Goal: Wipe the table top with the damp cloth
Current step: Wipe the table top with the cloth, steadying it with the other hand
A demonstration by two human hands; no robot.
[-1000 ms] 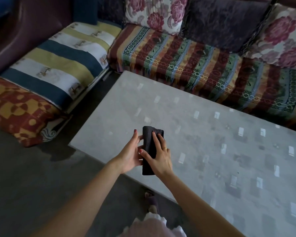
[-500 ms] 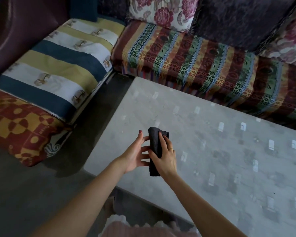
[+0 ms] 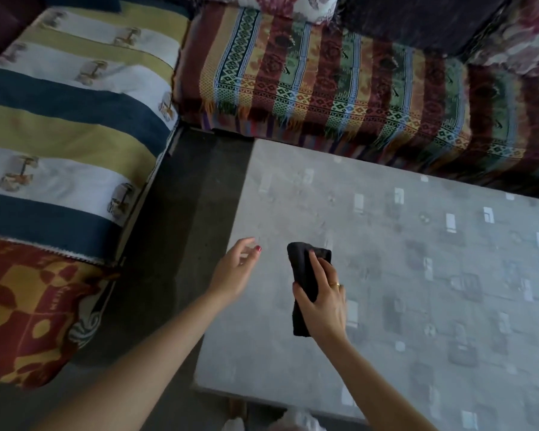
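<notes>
A folded black cloth (image 3: 302, 269) is held over the left part of the grey patterned table top (image 3: 417, 275). My right hand (image 3: 322, 300) grips the cloth, thumb on its left side and fingers across its front. Whether the cloth touches the table I cannot tell. My left hand (image 3: 235, 269) hovers to the left of the cloth near the table's left edge, fingers relaxed and holding nothing.
A striped blue, yellow and white seat cushion (image 3: 69, 126) lies at left, a red and yellow cushion (image 3: 28, 309) below it. A multicoloured woven sofa cover (image 3: 339, 85) runs behind the table. Dark floor (image 3: 175, 244) separates table and seats.
My left hand has let go of the cloth and moved away to the left. My right hand alone keeps the cloth. The view has moved closer over the table.
</notes>
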